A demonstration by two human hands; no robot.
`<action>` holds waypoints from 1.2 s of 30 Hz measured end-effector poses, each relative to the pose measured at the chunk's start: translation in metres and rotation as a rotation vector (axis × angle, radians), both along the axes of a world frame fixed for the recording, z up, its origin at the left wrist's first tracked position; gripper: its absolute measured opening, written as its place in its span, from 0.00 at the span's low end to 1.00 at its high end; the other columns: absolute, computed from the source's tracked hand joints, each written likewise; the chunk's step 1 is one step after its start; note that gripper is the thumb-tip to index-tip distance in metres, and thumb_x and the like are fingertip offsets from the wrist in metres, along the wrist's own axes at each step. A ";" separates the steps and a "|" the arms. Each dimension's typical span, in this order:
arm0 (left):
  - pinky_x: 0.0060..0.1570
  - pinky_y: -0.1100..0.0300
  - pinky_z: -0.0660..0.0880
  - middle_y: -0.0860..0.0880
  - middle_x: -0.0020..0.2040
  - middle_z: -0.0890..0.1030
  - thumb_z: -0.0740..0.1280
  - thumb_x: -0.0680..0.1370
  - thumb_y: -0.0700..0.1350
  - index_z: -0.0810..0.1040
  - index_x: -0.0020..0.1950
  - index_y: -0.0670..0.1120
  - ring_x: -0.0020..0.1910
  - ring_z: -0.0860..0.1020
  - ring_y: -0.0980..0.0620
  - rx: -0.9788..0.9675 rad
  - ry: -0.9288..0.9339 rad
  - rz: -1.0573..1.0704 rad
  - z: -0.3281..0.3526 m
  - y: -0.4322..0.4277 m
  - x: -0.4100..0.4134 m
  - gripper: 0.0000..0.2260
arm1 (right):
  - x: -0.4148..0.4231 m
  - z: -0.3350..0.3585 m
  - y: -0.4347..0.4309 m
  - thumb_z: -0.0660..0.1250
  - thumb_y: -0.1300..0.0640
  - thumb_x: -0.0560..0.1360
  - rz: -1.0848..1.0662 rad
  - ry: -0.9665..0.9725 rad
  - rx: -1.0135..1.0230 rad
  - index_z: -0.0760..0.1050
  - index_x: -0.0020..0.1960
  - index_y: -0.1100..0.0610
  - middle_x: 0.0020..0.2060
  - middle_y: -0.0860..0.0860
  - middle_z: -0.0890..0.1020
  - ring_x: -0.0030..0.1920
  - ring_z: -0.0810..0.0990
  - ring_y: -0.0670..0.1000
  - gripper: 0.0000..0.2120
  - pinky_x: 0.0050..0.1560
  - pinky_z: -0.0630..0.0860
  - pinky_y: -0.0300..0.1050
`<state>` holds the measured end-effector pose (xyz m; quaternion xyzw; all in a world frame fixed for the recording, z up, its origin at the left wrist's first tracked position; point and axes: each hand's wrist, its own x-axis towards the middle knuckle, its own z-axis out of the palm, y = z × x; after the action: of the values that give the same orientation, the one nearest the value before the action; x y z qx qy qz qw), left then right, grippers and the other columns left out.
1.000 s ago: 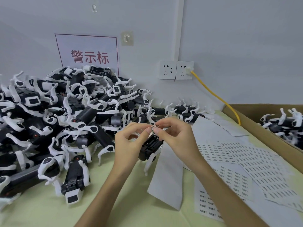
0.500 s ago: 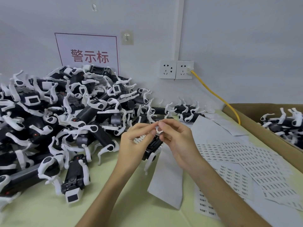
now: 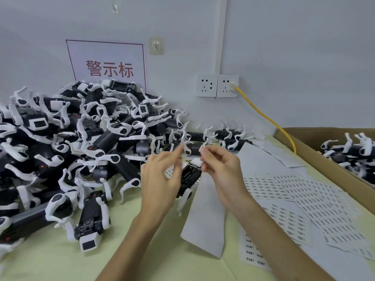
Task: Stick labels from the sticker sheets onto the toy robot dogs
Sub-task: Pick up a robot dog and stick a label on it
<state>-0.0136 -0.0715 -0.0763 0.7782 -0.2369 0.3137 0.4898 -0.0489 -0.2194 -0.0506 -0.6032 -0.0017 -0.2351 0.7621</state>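
Toy robot dog, black with white legs, lies on the pale green counter directly beneath your hands. Your right hand hovers just above and right of that dog, thumb and forefinger pinching a small white label; any print on it is too small to read. Your left hand, just left of the dog, is blurred: its forefinger stretches upward, the other fingers are loosely spread, and it holds nothing.

Right of the dog lie the overlapping sticker sheets, covered in rows of tiny dark print that cannot be read. A blank white strip touches the dog's near side. Left of the dog rises a big pile of toy robot dogs, heaped against the wall. Behind and left of the dog, a red-bordered sign reads "警示标". Behind the dog, a double wall socket carries a yellow cable. Far right of the dog, a cardboard box holds more dogs.
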 end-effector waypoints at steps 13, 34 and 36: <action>0.51 0.56 0.75 0.42 0.48 0.85 0.64 0.85 0.47 0.84 0.55 0.41 0.45 0.80 0.48 -0.196 0.955 -0.326 -0.001 0.013 0.017 0.12 | 0.005 -0.016 -0.003 0.68 0.59 0.78 -0.255 0.134 -0.642 0.72 0.61 0.48 0.46 0.42 0.84 0.51 0.81 0.40 0.14 0.47 0.69 0.26; 0.66 0.52 0.69 0.50 0.65 0.83 0.71 0.74 0.47 0.77 0.71 0.47 0.57 0.81 0.50 -0.810 1.125 -0.719 0.000 0.014 0.016 0.25 | 0.000 -0.020 0.012 0.82 0.51 0.65 -0.030 -0.032 -0.730 0.64 0.72 0.45 0.60 0.40 0.79 0.63 0.74 0.32 0.41 0.59 0.66 0.24; 0.64 0.53 0.69 0.49 0.69 0.81 0.72 0.74 0.47 0.75 0.74 0.46 0.61 0.78 0.49 -0.821 1.113 -0.736 -0.001 0.013 0.015 0.28 | 0.000 -0.022 0.015 0.82 0.52 0.66 -0.128 -0.092 -0.796 0.62 0.72 0.42 0.59 0.36 0.77 0.62 0.72 0.29 0.42 0.57 0.64 0.21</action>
<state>0.0010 -0.0590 -0.0773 0.4490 -0.0645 -0.2426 0.8576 -0.0488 -0.2041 -0.0728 -0.8389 -0.0890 -0.2896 0.4522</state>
